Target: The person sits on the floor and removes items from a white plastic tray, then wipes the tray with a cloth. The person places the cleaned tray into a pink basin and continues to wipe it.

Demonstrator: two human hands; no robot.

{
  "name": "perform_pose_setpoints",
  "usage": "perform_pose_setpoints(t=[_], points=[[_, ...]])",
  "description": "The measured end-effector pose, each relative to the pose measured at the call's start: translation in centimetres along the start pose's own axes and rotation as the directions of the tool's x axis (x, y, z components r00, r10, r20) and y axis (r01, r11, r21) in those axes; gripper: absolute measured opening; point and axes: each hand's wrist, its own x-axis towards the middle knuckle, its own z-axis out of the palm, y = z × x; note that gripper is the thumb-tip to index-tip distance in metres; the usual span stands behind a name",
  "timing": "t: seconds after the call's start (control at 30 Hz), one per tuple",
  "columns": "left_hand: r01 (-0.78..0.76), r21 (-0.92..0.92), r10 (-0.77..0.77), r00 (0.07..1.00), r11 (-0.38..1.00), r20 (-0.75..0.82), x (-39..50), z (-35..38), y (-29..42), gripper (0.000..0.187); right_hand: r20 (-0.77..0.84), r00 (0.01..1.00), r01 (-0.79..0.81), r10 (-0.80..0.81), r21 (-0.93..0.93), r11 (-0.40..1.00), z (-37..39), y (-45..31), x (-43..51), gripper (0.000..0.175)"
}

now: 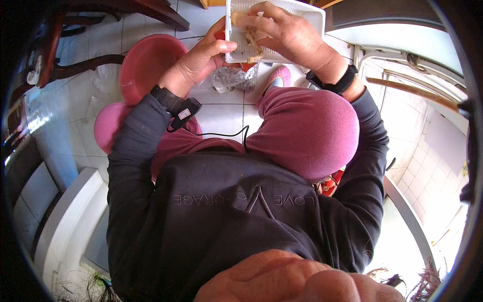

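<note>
My left hand [205, 53] grips the left side of a white ribbed plastic tray [302, 11], its thumb over the near left corner. Red packaging [247, 67] shows beneath the tray and beside the left fingers. My right hand [279, 32] reaches into the tray from the right, its fingers bent over pale brown, irregular pieces [253, 41]. The fingertips are blurred, and whether they pinch a piece is unclear. One pale piece [254, 58] lies at the tray's near edge.
A pink plastic basin [151, 64] stands left of my left hand. Clear plastic bags [236, 77] lie on the tiled floor below the tray. Dark wooden furniture [90, 64] is at the left. A white metal frame [407, 62] stands right. A black cable [226, 133] crosses my lap.
</note>
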Motion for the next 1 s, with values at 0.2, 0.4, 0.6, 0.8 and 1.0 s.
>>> perform_pose_setpoints(t=[0.2,0.4,0.6,0.8,1.0], points=[[0.016,0.023,-0.016,1.0,1.0,-0.003,0.2,-0.4,-0.6,0.085,0.027,0.999,0.039,-0.033,-0.24,0.97,1.3,0.4,0.0,0.044],[0.045,0.068,-0.046,0.999,0.997,0.01,0.3,-0.5,-1.4,0.088,-0.103,0.993,-0.072,0.052,-0.2,0.977,2.2,0.8,0.2,0.035],[0.042,0.127,-0.036,0.998,0.991,-0.055,0.2,-0.6,-0.7,0.09,-0.141,0.971,-0.163,0.192,0.196,0.967,0.6,1.5,-0.9,0.021],[-0.01,0.166,0.052,0.968,0.986,-0.246,-0.8,-0.8,0.5,0.085,-0.414,0.632,-0.309,0.655,0.641,0.703,-4.0,4.7,-8.6,0.03],[-0.08,0.069,0.095,0.965,0.994,-0.243,-1.2,-1.7,0.6,0.087,-0.021,0.465,-0.788,0.885,0.447,0.424,3.9,6.9,-19.8,0.028]])
